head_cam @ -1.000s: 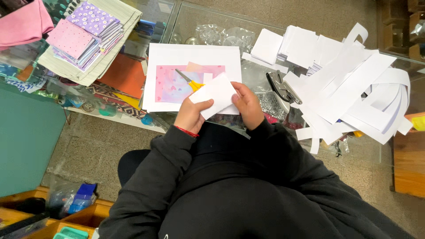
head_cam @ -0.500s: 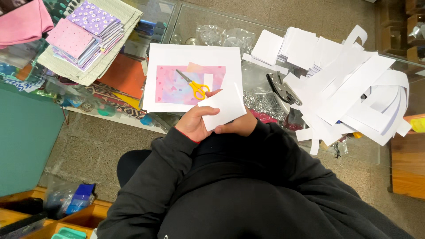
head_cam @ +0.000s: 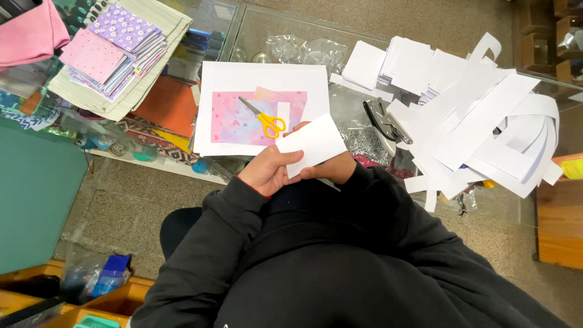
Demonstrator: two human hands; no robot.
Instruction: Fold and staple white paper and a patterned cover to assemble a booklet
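Note:
A small white paper rectangle (head_cam: 313, 146) is held close to my body between both hands. My left hand (head_cam: 267, 170) grips its lower left edge with the fingers curled over it. My right hand (head_cam: 337, 167) holds it from underneath and is mostly hidden behind the paper. Just beyond them, yellow-handled scissors (head_cam: 264, 118) lie on a pink and purple patterned sheet (head_cam: 234, 121), which rests on a larger white sheet (head_cam: 261, 79) on the glass counter.
A heap of white paper strips and cut cards (head_cam: 480, 115) covers the counter's right side, with a metal hole punch (head_cam: 385, 121) beside it. Stacked patterned papers (head_cam: 112, 51) lie at the left, over an orange sheet (head_cam: 167, 106). A teal panel (head_cam: 33, 194) stands below left.
The white paper has come down from over the scissors toward my body, and both hands have drawn in with it. The scissors are uncovered.

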